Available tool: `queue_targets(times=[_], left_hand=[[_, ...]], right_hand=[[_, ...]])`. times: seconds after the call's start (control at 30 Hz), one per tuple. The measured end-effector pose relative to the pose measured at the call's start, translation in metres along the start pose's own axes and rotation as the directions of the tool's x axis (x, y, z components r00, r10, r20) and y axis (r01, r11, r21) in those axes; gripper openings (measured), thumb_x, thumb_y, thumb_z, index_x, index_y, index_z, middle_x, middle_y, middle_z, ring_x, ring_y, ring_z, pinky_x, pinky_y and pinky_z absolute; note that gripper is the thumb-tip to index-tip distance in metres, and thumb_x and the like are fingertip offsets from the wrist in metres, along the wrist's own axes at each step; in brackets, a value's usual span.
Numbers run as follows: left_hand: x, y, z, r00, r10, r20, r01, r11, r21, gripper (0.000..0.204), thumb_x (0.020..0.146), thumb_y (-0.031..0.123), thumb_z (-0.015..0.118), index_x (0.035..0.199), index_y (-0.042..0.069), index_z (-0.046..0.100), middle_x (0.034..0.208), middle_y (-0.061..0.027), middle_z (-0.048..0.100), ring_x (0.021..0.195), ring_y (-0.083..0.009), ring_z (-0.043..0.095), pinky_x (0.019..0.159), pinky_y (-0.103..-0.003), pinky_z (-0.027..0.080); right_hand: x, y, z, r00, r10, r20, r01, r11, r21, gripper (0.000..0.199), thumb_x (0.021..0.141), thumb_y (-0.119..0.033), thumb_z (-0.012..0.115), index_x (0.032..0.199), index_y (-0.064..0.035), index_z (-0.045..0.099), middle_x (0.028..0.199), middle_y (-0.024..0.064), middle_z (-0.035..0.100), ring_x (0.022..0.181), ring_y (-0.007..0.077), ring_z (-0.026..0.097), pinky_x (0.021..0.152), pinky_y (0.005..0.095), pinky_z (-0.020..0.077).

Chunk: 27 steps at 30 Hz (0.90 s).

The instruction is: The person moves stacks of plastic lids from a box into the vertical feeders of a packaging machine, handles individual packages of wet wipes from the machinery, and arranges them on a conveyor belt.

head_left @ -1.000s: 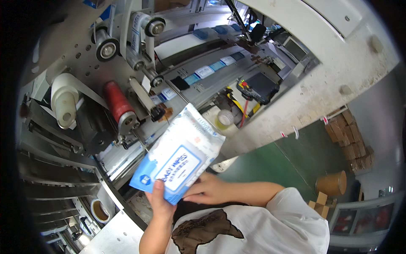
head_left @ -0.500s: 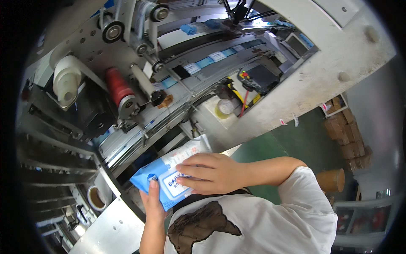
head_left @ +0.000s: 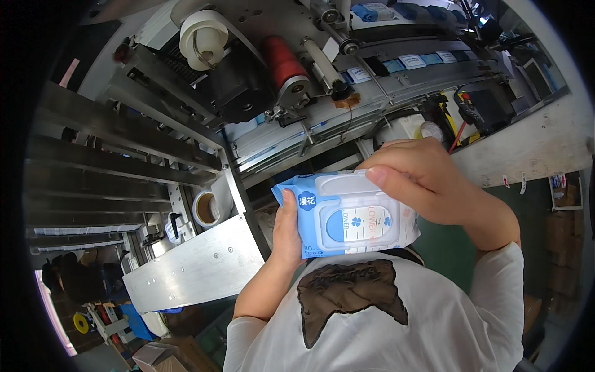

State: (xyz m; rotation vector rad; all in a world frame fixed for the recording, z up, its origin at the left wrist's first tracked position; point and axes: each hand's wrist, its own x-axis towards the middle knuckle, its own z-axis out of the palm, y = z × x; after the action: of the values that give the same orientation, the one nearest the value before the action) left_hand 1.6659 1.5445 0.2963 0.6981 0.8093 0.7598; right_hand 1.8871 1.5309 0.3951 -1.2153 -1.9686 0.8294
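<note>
Two hands hold one soft blue-and-white wipes pack (head_left: 354, 230) above the person's lap, beside a metal machine plate (head_left: 192, 266). The left hand (head_left: 287, 230) grips the left end, thumb on the front face; its other fingers are hidden behind. The right hand (head_left: 414, 178) is closed at the upper edge, with its thumb on the raised white lid (head_left: 338, 185). If this thumb pulls the lid too strongly, I think the hinge could crack or the frame could peel from the film. Too hard a squeeze by the left hand may crease the film, while too loose a hold could let the pack slip.
</note>
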Motion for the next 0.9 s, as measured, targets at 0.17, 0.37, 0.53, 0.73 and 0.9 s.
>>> queue_targets(times=[0.17,0.37,0.53,0.73,0.9], left_hand=[[-0.011,0.011,0.000,1.000,-0.006,-0.017,0.006,1.000,-0.021,0.070,0.096,0.058,0.029,0.131,-0.002,0.040,0.122,-0.0201,0.055,0.107,-0.0295,0.060,0.091,-0.038,0.051],[-0.019,0.013,-0.006,0.999,0.035,-0.021,-0.036,0.998,-0.045,0.069,0.096,0.058,0.027,0.130,-0.001,0.042,0.122,-0.0193,0.055,0.107,-0.0287,0.060,0.090,-0.038,0.052],[-0.020,0.019,-0.008,0.999,0.047,0.014,-0.046,0.995,-0.087,0.069,0.096,0.059,0.027,0.130,0.000,0.042,0.122,-0.0185,0.055,0.108,-0.0282,0.059,0.091,-0.039,0.051],[-0.004,0.024,-0.012,0.997,0.072,0.006,-0.070,0.984,-0.162,0.067,0.096,0.058,0.029,0.130,0.002,0.042,0.123,-0.0173,0.055,0.110,-0.0277,0.058,0.093,-0.040,0.048],[0.036,0.024,0.000,0.983,0.165,-0.081,-0.166,0.986,-0.010,0.065,0.097,0.056,0.031,0.129,0.001,0.044,0.122,-0.0155,0.056,0.109,-0.0267,0.058,0.094,-0.038,0.047]], right_hand=[[0.008,-0.013,0.000,0.987,-0.161,-0.005,0.161,0.987,-0.019,0.021,0.086,-0.012,0.055,0.093,0.0042,0.067,0.074,0.0153,0.065,0.063,0.0246,0.060,0.059,0.0327,0.0451],[0.014,-0.021,0.009,0.975,-0.221,-0.009,0.220,0.975,-0.039,0.022,0.086,-0.013,0.056,0.094,0.0035,0.068,0.074,0.0147,0.066,0.065,0.0250,0.061,0.062,0.0330,0.0463],[0.019,-0.018,0.021,0.935,-0.348,-0.061,0.340,0.933,-0.115,0.023,0.083,-0.013,0.058,0.097,0.0023,0.068,0.083,0.0127,0.067,0.071,0.0244,0.062,0.065,0.0337,0.0478],[0.004,-0.015,0.032,0.864,-0.502,0.047,0.490,0.816,-0.307,0.022,0.079,-0.014,0.066,0.097,-0.0022,0.068,0.090,0.0061,0.068,0.073,0.0212,0.063,0.066,0.0334,0.0494],[-0.044,0.036,0.051,0.913,0.220,0.343,-0.301,0.932,0.203,0.032,0.083,-0.025,0.069,0.108,-0.0049,0.063,0.097,0.0046,0.067,0.086,0.0200,0.066,0.075,0.0265,0.0502]])
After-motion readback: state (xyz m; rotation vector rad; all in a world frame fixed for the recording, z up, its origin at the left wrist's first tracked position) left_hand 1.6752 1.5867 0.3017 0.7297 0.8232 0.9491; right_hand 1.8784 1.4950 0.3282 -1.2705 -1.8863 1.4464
